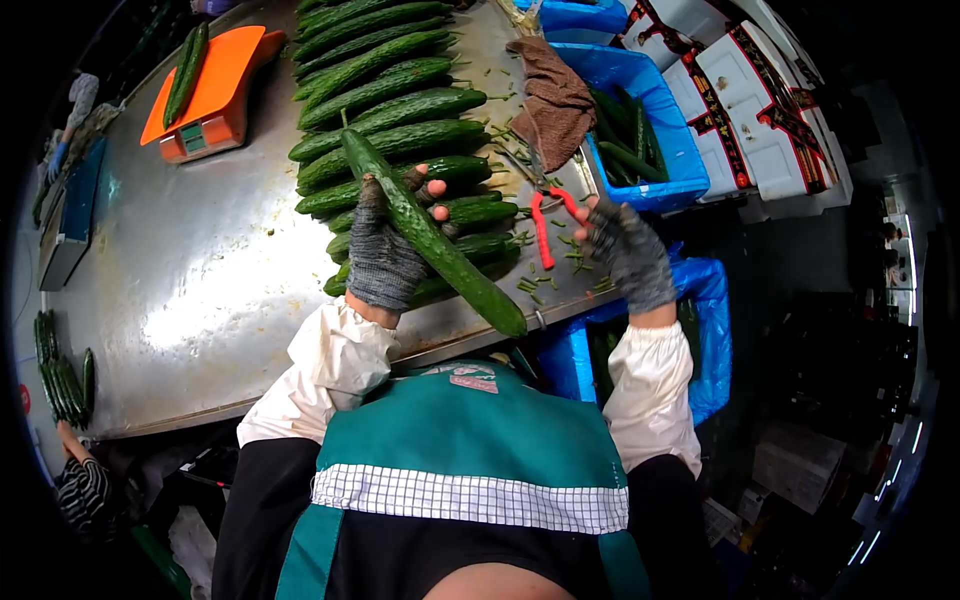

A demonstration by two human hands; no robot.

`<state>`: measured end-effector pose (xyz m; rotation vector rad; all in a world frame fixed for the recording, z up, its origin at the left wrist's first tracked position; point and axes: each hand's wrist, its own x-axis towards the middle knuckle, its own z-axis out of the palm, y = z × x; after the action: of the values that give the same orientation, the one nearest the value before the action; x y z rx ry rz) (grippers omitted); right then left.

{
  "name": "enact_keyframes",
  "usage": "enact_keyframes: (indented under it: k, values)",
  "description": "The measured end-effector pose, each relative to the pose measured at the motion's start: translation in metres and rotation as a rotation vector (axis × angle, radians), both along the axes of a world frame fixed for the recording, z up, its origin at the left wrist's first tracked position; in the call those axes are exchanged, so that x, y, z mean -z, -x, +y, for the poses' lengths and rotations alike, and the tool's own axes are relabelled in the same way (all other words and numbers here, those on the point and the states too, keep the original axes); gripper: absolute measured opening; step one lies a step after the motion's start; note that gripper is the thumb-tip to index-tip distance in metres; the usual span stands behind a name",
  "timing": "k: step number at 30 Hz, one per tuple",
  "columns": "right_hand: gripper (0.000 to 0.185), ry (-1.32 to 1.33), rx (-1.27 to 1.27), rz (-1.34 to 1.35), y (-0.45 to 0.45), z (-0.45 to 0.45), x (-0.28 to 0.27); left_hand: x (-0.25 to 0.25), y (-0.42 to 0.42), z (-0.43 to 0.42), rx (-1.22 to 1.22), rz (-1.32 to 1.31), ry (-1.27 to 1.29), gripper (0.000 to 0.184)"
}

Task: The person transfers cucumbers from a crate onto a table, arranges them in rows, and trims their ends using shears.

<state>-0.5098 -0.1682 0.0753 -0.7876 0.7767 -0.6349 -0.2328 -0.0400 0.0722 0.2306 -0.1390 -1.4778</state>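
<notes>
My left hand (385, 245), in a grey fingerless glove, is closed round a long green cucumber (430, 235). The cucumber slants above a row of cucumbers (400, 105) on the metal table. My right hand (628, 255), gloved the same way, has its fingers bent at one handle of red-handled scissors (545, 205). The other handle stands apart from it, and the scissors' blades point toward a brown cloth (552, 100). Small green stem cuttings (530, 290) lie scattered around the scissors.
An orange scale (205, 95) bears two cucumbers at the table's far left. Blue-lined crates (685, 185) with cucumbers stand along the right side, and white boxes (750, 110) are stacked beyond. More cucumbers (62, 375) lie at the left end, near another person's hand (70, 440).
</notes>
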Motion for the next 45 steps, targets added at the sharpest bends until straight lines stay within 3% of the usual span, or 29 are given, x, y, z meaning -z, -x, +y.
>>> enact_keyframes:
  k: [4, 5, 7, 10, 13, 14, 15, 16, 17, 21, 23, 24, 26, 28, 31, 33, 34, 36, 37, 38, 41, 42, 43, 45]
  values:
    - [0.047, 0.115, -0.179, 0.219, -0.015, 0.059, -0.009, 0.002, 0.003, -0.006, 0.035, 0.032, 0.089, 0.063]
    - [0.044, 0.118, -0.216, 0.106, -0.019, 0.073, -0.009, 0.004, 0.004, -0.008, 0.050, 0.060, 0.129, 0.062]
    - [0.045, 0.344, -0.428, 0.301, -0.029, 0.090, -0.025, 0.007, 0.008, -0.011, 0.075, 0.088, 0.167, 0.061]
    - [0.051, 0.140, -0.484, 0.131, -0.041, 0.110, -0.038, 0.010, 0.014, -0.017, 0.111, 0.136, 0.230, 0.056]
    - [0.049, 0.185, -0.434, 0.285, -0.049, 0.120, -0.045, 0.008, 0.019, -0.018, 0.154, 0.210, 0.232, 0.054]
    - [0.045, 0.508, -0.408, 0.466, -0.049, 0.124, -0.045, 0.000, 0.022, -0.018, 0.096, 0.153, 0.036, 0.054]
    - [0.045, 0.512, -0.407, 0.463, -0.049, 0.127, -0.046, -0.006, 0.024, -0.018, 0.037, 0.097, -0.159, 0.055]
    - [0.045, 0.695, -0.321, 0.563, -0.050, 0.131, -0.047, -0.008, 0.025, -0.020, 0.054, 0.070, -0.209, 0.059]
    - [0.045, 0.876, -0.230, 0.661, -0.050, 0.134, -0.048, -0.008, 0.023, -0.020, 0.054, 0.069, -0.207, 0.059]
    - [0.044, 0.975, -0.128, 0.693, -0.049, 0.135, -0.047, 0.001, 0.021, -0.021, 0.143, 0.009, -0.161, 0.064]
    - [0.045, 1.077, -0.097, 0.715, -0.049, 0.135, -0.043, 0.008, 0.018, -0.020, 0.200, 0.106, -0.035, 0.068]
    - [0.045, 1.081, -0.097, 0.710, -0.049, 0.136, -0.047, 0.007, 0.014, -0.020, 0.195, 0.102, -0.032, 0.068]
    - [0.044, 0.750, -0.244, 0.700, -0.048, 0.139, -0.054, 0.006, -0.005, -0.021, 0.097, 0.027, -0.012, 0.071]
    - [0.044, 0.768, -0.195, 0.666, -0.037, 0.140, -0.044, -0.020, -0.042, -0.021, -0.040, -0.174, -0.019, 0.074]
    - [0.041, 0.751, -0.110, 0.657, -0.017, 0.140, -0.040, -0.070, -0.088, -0.009, -0.250, -0.617, -0.133, 0.064]
    - [0.038, 0.717, -0.023, 0.717, -0.002, 0.140, -0.026, -0.080, -0.107, -0.011, -0.312, -0.999, -0.335, 0.056]
    - [0.035, 0.635, -0.002, 0.717, 0.006, 0.142, -0.022, -0.054, -0.119, -0.020, -0.438, -1.373, -0.243, 0.049]
    - [0.034, 0.595, 0.023, 0.712, 0.019, 0.148, -0.012, -0.050, -0.101, -0.028, -0.342, -2.054, -0.361, 0.045]
    - [0.034, 0.552, 0.053, 0.708, 0.024, 0.151, -0.009, -0.072, -0.069, -0.027, -0.084, -2.337, -0.599, 0.047]
    - [0.033, 0.543, 0.050, 0.725, 0.030, 0.153, -0.007, -0.066, -0.054, -0.025, -0.074, -2.477, -0.487, 0.047]
    - [0.033, 0.556, 0.045, 0.839, 0.051, 0.162, 0.002, -0.025, -0.026, -0.021, -0.055, -2.655, -0.314, 0.052]
    - [0.033, 0.627, 0.039, 0.944, 0.053, 0.163, -0.008, -0.027, -0.018, -0.022, 0.141, -2.624, -0.400, 0.051]
    - [0.032, 0.657, 0.077, 0.954, 0.061, 0.164, -0.009, -0.011, -0.018, -0.019, 0.002, -2.572, -0.319, 0.051]
    - [0.031, 0.661, 0.179, 1.060, 0.089, 0.171, 0.001, -0.020, 0.000, -0.022, 0.107, -2.586, -0.379, 0.052]
